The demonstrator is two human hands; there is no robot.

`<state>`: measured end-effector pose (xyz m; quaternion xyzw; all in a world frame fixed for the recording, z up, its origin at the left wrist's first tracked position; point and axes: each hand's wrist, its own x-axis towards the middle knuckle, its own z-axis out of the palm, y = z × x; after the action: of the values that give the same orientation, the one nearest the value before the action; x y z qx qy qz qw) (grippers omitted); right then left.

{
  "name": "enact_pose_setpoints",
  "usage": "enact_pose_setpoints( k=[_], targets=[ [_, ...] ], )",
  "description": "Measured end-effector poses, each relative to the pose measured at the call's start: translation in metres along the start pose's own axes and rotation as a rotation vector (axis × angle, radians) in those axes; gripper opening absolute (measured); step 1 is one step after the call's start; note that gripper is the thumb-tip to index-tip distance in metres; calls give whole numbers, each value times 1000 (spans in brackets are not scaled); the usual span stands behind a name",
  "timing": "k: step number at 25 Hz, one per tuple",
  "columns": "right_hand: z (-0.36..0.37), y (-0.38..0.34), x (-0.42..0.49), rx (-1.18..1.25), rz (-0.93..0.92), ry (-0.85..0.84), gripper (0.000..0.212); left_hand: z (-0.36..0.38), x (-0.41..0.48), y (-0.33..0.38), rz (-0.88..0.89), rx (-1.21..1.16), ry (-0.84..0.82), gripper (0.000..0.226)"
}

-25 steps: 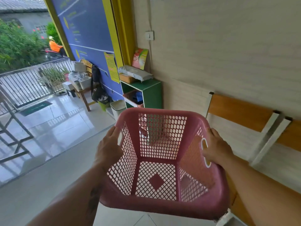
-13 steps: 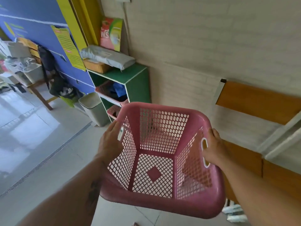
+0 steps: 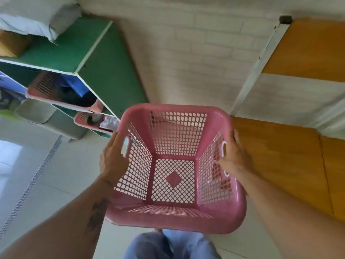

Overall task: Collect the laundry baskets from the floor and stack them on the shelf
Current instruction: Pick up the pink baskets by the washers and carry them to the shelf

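Observation:
I hold an empty pink mesh laundry basket in front of me, above the floor. My left hand grips its left side at the handle slot. On the opposite side, my right hand grips the other handle slot. A green shelf stands to the upper left against the wall. Two pink baskets sit in it, one in the upper compartment with blue cloth inside, one lower with clothes in it.
A wooden bench with a white frame runs along the wall on the right. A grey bin stands left of the shelf. A grey package lies on the shelf top. A floor drain crosses the tiles at left.
I have walked closer to the green shelf and my view has tilted down. The basket stays held in both hands; the shelf is now much nearer at upper left.

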<state>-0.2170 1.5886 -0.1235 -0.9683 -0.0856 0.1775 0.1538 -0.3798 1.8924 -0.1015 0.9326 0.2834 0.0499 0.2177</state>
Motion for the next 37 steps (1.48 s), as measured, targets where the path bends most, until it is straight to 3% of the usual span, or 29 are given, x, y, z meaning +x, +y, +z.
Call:
enact_pose_setpoints(
  k=[6, 12, 20, 23, 26, 32, 37],
  targets=[
    [76, -18, 62, 16, 49, 8, 108, 71, 52, -61, -48, -2, -107, 114],
    [137, -21, 78, 49, 89, 21, 115, 127, 74, -117, -32, -30, -191, 121],
    [121, -27, 59, 121, 195, -203, 88, 116, 98, -115, 6, 68, -522, 106],
    [82, -43, 27, 216, 218, -178, 64, 82, 95, -84, -40, 77, -550, 86],
    [26, -55, -24, 224, 236, -143, 62, 29, 78, -25, 17, 5, -518, 47],
    [-109, -17, -155, 232, 296, -19, 71, -70, 22, 132, 444, 67, -534, 51],
    [-199, 74, -267, 322, 399, 252, 71, -94, -48, 276, 723, 111, -474, 55]
  ],
)
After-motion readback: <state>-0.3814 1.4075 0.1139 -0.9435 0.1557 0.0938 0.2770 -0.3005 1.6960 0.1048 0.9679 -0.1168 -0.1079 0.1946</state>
